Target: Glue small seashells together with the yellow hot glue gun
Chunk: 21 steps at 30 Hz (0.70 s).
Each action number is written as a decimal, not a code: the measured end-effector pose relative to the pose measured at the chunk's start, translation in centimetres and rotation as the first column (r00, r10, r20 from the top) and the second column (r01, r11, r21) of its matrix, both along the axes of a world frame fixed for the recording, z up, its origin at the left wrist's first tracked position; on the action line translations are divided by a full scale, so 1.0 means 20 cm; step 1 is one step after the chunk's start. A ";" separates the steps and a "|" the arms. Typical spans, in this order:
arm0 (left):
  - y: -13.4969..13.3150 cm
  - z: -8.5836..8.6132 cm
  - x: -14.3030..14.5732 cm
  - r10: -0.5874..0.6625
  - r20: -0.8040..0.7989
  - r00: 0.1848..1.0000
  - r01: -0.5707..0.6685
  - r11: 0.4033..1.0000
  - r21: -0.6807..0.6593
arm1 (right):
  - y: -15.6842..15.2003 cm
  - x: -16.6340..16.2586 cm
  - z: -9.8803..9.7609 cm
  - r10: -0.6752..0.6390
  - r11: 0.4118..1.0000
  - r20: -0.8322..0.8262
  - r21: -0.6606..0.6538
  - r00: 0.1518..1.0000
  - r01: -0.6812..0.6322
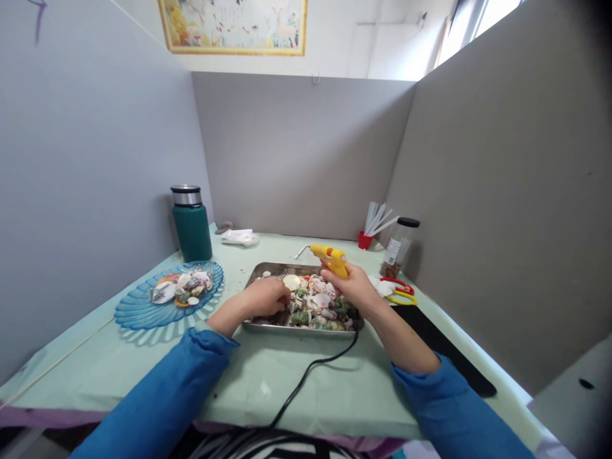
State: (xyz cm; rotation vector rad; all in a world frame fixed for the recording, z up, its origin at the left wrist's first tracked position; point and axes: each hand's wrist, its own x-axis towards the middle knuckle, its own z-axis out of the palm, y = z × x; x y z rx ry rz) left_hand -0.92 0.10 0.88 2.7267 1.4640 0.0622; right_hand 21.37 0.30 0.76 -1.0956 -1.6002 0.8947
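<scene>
My right hand [356, 288] is closed round the handle of a yellow glue gun [331, 257], held above a metal tray [268, 270] full of seashells [315, 305]. The gun's nozzle points left and its black cord [310, 370] trails toward me over the table edge. My left hand [265, 297] reaches into the left part of the tray with fingers curled down among the shells; what it grips is hidden.
A blue glass plate [138, 312] with shells lies left. A green flask [191, 223] stands behind it. A red cup of sticks [367, 237], a jar [399, 247] and red-yellow scissors [401, 291] lie right. Grey partition walls close three sides.
</scene>
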 end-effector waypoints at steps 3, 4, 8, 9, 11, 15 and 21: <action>0.02 0.00 -0.02 0.030 0.121 0.992 -0.033 0.999 0.022 | 0.01 0.00 -0.01 0.009 1.000 -0.012 -0.001 1.000 -0.009; 0.02 0.01 -0.02 0.032 0.177 0.984 -0.036 0.999 0.020 | 0.01 0.00 -0.01 0.011 1.000 -0.014 0.001 1.000 -0.011; 0.02 0.03 -0.03 0.109 0.450 0.887 -0.067 0.992 -0.108 | 0.02 0.01 -0.01 0.007 1.000 0.009 0.003 1.000 -0.007; 0.02 0.03 -0.02 0.157 0.534 0.831 -0.055 0.978 -0.202 | 0.01 0.01 -0.01 0.002 1.000 0.016 -0.004 1.000 -0.002; 0.01 0.03 -0.02 0.274 0.688 0.672 0.055 0.908 -0.415 | 0.00 0.00 -0.01 0.006 1.000 0.019 -0.018 1.000 -0.006; -0.01 0.03 -0.03 0.451 0.804 0.387 0.406 0.700 -0.588 | -0.02 -0.02 -0.01 0.087 0.996 -0.022 -0.032 0.996 -0.087; -0.02 0.02 -0.03 0.562 0.768 0.307 0.612 0.502 -0.611 | -0.06 -0.08 -0.03 0.214 0.977 -0.124 0.020 0.969 -0.213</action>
